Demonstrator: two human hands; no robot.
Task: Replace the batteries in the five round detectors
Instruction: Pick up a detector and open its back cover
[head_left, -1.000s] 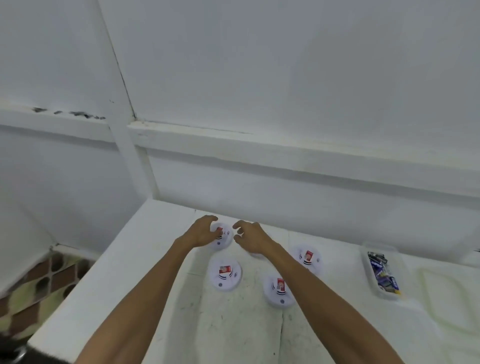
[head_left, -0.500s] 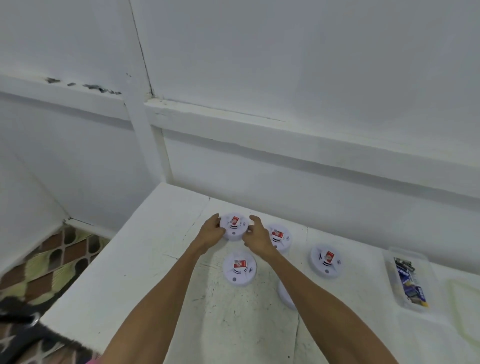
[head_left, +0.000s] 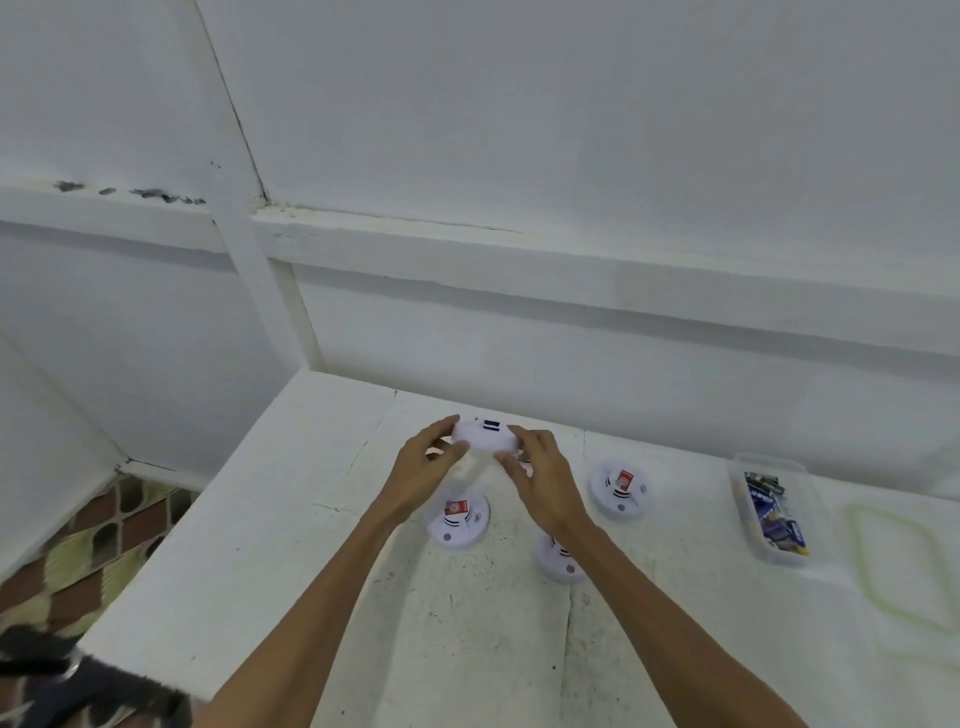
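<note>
A round white detector (head_left: 485, 435) is lifted off the table and tilted, gripped between my left hand (head_left: 426, 467) and my right hand (head_left: 540, 475). Below it a second detector (head_left: 457, 522) with a red label lies flat. A third detector (head_left: 621, 488) with a red label lies to the right. Another detector (head_left: 558, 564) is partly hidden under my right forearm. One more detector sits behind my right hand, almost fully hidden.
A clear plastic box (head_left: 774, 506) holding several batteries stands at the right on the white table (head_left: 260, 519). Its lid (head_left: 904, 566) lies further right. A white wall ledge runs behind. The table's left edge drops to a patterned floor (head_left: 78, 561).
Both hands closed on the far-left detector and raised it off the table, tilting it. The camera view shifted slightly.
</note>
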